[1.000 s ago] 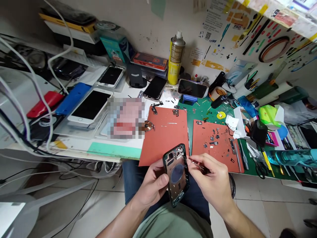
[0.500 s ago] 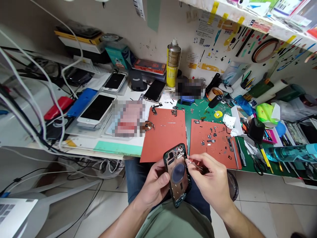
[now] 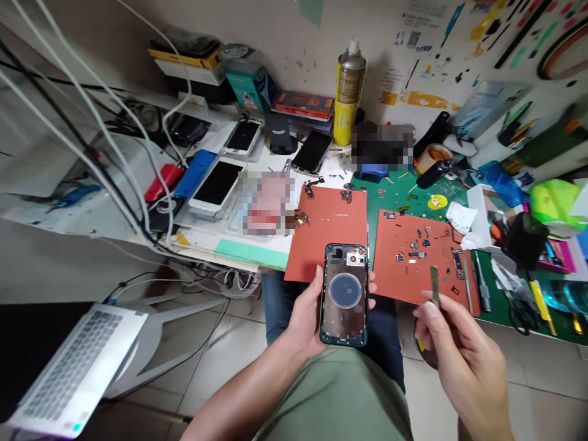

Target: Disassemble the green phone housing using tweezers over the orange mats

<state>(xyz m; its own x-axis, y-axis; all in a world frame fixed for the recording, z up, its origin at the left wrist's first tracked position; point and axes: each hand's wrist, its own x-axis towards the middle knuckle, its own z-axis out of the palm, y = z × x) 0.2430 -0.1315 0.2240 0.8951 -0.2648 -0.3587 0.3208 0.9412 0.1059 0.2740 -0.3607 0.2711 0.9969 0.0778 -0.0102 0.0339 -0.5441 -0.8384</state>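
Note:
In my left hand [image 3: 309,318] rests a phone housing [image 3: 337,321], its inside facing up. The thumb lies along its left edge and fingertips wrap round its right edge. A dark round area sits mid-shell, with camera openings at the top right. Off to the right, apart from the housing, my right hand [image 3: 468,355] is closed on metal tweezers [image 3: 435,283]. Their flat end points up; the rest is hidden by the fingers. Beyond the hands lie two orange mats, the left mat [image 3: 333,233] and the right mat [image 3: 390,257], the right one scattered with small phone parts [image 3: 417,255].
Phones, among them a white phone [image 3: 218,187], lie at the left of the bench. A yellow spray can [image 3: 349,92] stands at the back. Scissors [image 3: 521,309] and a yellow pen [image 3: 542,303] lie right. A laptop [image 3: 78,373] is low left; white cables [image 3: 105,128] hang nearby.
My right hand with the tweezers has moved away from the housing to the right. The housing is turned more squarely toward me. The view has shifted, showing more of the laptop.

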